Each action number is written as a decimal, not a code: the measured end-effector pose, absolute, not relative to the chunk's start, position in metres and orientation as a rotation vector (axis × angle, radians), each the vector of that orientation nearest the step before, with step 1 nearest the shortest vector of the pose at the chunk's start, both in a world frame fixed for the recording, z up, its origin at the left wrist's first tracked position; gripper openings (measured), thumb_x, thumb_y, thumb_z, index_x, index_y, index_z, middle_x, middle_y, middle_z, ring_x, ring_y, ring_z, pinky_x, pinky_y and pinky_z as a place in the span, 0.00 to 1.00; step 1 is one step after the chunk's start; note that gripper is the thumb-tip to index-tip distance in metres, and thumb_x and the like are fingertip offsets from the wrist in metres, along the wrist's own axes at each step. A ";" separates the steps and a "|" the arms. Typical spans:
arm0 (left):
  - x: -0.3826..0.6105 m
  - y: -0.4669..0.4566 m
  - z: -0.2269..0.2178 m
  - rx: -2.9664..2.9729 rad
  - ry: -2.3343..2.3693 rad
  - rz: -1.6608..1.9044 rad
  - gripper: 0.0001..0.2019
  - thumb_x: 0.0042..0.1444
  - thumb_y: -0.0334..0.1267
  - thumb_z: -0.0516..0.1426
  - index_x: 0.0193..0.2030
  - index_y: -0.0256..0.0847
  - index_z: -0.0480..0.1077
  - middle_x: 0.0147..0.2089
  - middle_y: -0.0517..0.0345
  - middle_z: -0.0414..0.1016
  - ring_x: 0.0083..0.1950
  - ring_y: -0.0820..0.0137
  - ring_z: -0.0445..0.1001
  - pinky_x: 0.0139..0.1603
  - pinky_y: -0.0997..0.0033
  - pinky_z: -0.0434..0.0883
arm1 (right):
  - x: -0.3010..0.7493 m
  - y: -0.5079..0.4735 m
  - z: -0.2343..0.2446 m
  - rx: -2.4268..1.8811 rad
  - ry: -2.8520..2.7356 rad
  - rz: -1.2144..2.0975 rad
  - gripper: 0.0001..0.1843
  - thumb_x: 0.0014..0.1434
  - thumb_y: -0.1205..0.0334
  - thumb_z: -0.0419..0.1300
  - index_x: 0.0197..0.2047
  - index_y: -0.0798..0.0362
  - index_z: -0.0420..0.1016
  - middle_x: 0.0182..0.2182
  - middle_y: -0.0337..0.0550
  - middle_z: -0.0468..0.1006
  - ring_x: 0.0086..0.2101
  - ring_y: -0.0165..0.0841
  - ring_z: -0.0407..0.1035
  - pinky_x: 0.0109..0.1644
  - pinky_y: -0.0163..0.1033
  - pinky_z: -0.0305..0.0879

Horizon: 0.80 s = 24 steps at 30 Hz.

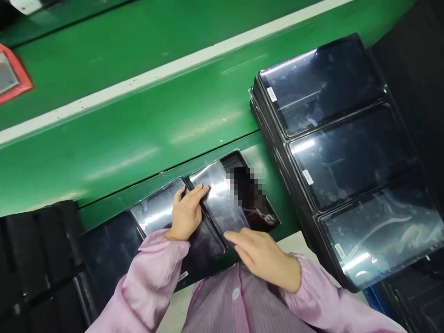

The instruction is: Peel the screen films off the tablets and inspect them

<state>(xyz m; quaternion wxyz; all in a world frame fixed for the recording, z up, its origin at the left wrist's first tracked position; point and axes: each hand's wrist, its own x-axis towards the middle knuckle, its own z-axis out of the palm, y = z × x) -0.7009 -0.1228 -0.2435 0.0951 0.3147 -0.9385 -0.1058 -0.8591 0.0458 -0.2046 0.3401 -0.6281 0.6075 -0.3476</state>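
Observation:
In front of me, a glossy dark screen panel (258,217) lies in a shallow black tray. A clear, shiny film (220,194) covers its left part. My left hand (189,210) rests at the left edge of the film, fingers stretched out and apart. At the film's near edge is my right hand (258,252), its index finger extended along the corner and its other fingers partly hidden. Beneath my left hand and wrist, a second screen panel (159,206) sits in the tray, with a third dark panel (107,249) beside it.
On the right rises a tall stack of black trays (277,157), its top tray bearing labelled screen panels (322,88). Black trays or boxes (34,249) stand at the left. A white strip (173,69) crosses the green bench (121,125). A red-framed object (21,76) lies far left.

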 end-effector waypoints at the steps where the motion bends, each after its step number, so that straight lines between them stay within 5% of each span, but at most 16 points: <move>1: -0.701 -0.124 -0.243 0.938 -2.777 -0.332 0.22 0.53 0.24 0.42 0.47 0.41 0.71 0.46 0.53 0.79 0.49 0.68 0.76 0.57 0.60 0.62 | -0.855 0.035 -0.199 -1.546 1.452 -0.953 0.16 0.62 0.71 0.48 0.48 0.55 0.72 0.30 0.42 0.73 0.28 0.30 0.69 0.32 0.35 0.67; 6: -0.698 -0.127 -0.243 1.043 -2.768 -0.536 0.23 0.50 0.25 0.42 0.48 0.40 0.70 0.48 0.52 0.77 0.51 0.67 0.75 0.59 0.56 0.60 | -0.876 -0.032 -0.188 -0.700 0.938 -1.396 0.07 0.59 0.70 0.54 0.39 0.52 0.71 0.24 0.32 0.73 0.25 0.24 0.72 0.33 0.31 0.71; 10: -0.697 -0.130 -0.235 1.197 -2.750 -0.840 0.27 0.45 0.29 0.44 0.53 0.40 0.66 0.52 0.53 0.74 0.56 0.66 0.71 0.64 0.52 0.53 | -0.928 -0.076 -0.212 -0.171 0.981 -1.831 0.04 0.60 0.70 0.53 0.35 0.51 0.66 0.25 0.30 0.73 0.35 0.25 0.75 0.45 0.37 0.72; 17: -0.720 -0.130 -0.230 1.599 -2.329 -0.952 0.14 0.52 0.43 0.52 0.44 0.44 0.69 0.37 0.59 0.81 0.50 0.65 0.75 0.64 0.50 0.52 | -0.951 -0.065 -0.206 -0.318 1.189 -1.675 0.07 0.61 0.61 0.55 0.43 0.52 0.65 0.39 0.38 0.76 0.46 0.32 0.71 0.48 0.45 0.71; 20: -0.729 -0.127 -0.233 1.659 -2.180 -0.850 0.09 0.54 0.43 0.50 0.37 0.44 0.69 0.31 0.62 0.81 0.44 0.67 0.77 0.65 0.50 0.52 | -0.941 -0.032 -0.180 -0.377 1.365 -1.710 0.14 0.60 0.58 0.55 0.50 0.49 0.63 0.45 0.40 0.75 0.44 0.32 0.72 0.45 0.44 0.72; 24: -0.727 -0.123 -0.235 1.599 -2.170 -0.845 0.10 0.58 0.43 0.48 0.37 0.42 0.67 0.32 0.61 0.80 0.44 0.67 0.77 0.65 0.50 0.53 | -0.926 0.020 -0.166 -0.394 1.580 -1.846 0.14 0.59 0.60 0.57 0.50 0.47 0.65 0.39 0.38 0.76 0.35 0.29 0.74 0.39 0.40 0.73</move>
